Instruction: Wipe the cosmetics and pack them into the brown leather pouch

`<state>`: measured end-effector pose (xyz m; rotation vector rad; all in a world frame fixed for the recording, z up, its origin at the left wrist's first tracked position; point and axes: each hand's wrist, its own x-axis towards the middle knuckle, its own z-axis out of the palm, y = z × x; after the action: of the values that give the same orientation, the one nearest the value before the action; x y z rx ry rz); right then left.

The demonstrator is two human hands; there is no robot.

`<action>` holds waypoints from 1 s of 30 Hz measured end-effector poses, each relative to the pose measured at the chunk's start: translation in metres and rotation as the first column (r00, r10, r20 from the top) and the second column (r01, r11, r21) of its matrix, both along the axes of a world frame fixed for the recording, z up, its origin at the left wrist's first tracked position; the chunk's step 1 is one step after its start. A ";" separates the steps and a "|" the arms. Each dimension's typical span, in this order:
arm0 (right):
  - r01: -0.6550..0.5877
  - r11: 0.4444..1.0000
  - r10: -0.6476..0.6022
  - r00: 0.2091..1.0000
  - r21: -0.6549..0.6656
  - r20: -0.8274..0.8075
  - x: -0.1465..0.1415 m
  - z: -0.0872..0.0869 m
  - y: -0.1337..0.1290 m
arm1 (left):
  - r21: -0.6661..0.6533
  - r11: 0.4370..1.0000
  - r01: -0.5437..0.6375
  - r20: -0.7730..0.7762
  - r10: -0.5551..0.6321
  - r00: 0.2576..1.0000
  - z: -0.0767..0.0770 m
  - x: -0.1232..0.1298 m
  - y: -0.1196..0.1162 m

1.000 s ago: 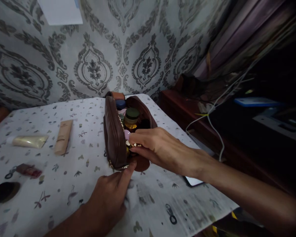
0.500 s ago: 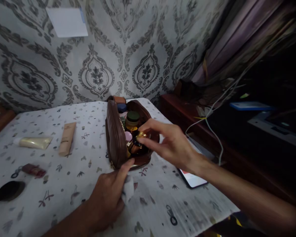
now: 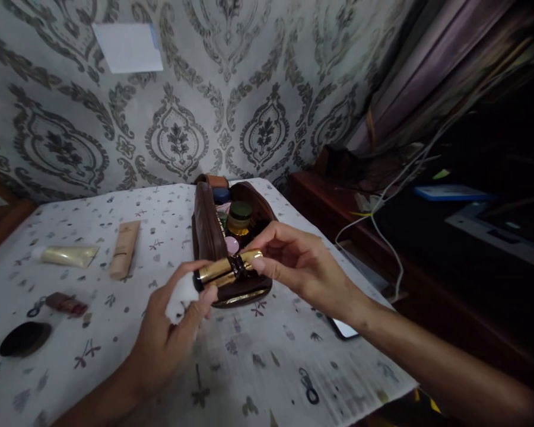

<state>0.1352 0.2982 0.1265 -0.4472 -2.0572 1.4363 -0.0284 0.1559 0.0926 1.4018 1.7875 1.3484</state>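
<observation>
Between my two hands is a gold lipstick tube (image 3: pixel 218 271) with a dark, bow-like band in its middle, held sideways above the front of a brown cosmetic bag (image 3: pixel 204 222). My left hand (image 3: pixel 171 320) pinches its dark left end between thumb and fingers. A white wad, perhaps tissue (image 3: pixel 181 296), is tucked in that same hand. On the gold right end, my right hand (image 3: pixel 300 261) closes with thumb and fingertips. Inside the unzipped bag stand a jar with a dark green lid (image 3: pixel 240 210) and a pink round-topped item (image 3: pixel 232 244); other contents are partly hidden.
On the patterned cloth at left lie a beige tube (image 3: pixel 124 249), a pale gold tube (image 3: pixel 69 256), a reddish lip-gloss-like tube (image 3: pixel 66 303) and a dark round compact (image 3: pixel 25 338). A phone (image 3: pixel 345 330) is partly under my right forearm. White cables (image 3: pixel 394 255) hang at right.
My right hand has brought the gold lipstick tube out of the bag, toward me. My left hand has left the bag's front edge, risen, and taken hold of the tube's left end.
</observation>
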 end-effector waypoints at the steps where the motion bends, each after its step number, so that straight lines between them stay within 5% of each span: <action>1: -0.001 0.995 -0.004 0.999 0.098 0.048 0.001 0.000 0.005 | 0.024 0.999 -0.022 -0.064 0.024 0.998 0.007 -0.004 0.001; 3: -0.015 0.937 -0.032 0.991 0.349 0.130 0.004 -0.002 0.015 | 0.042 0.999 -0.021 -0.223 0.030 0.974 0.023 -0.012 0.005; 6: -0.105 0.731 -0.055 0.976 0.674 0.212 0.003 -0.009 0.023 | -0.001 0.999 0.051 -0.492 -0.045 0.870 0.044 -0.022 0.012; 8: -0.183 0.609 -0.058 0.960 0.772 0.274 0.003 -0.013 0.024 | -0.048 0.995 0.091 -0.624 -0.100 0.775 0.054 -0.025 0.017; 11: -0.244 0.513 -0.098 0.936 0.823 0.338 0.003 -0.017 0.022 | -0.120 0.980 0.161 -0.740 -0.196 0.644 0.061 -0.026 0.026; 22: -0.246 0.426 -0.085 0.947 0.871 0.309 0.011 -0.023 0.029 | -0.345 0.876 0.336 -0.800 -0.462 0.383 0.086 -0.021 0.071; 30: -0.222 0.445 -0.070 0.957 0.868 0.280 0.015 -0.028 0.032 | -0.512 0.810 0.288 -0.781 -0.578 0.238 0.080 0.005 0.082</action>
<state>0.1506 0.3301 0.0983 -0.0770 -2.7328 0.1029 -0.0236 0.2382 0.1723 2.5223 1.7392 -0.1693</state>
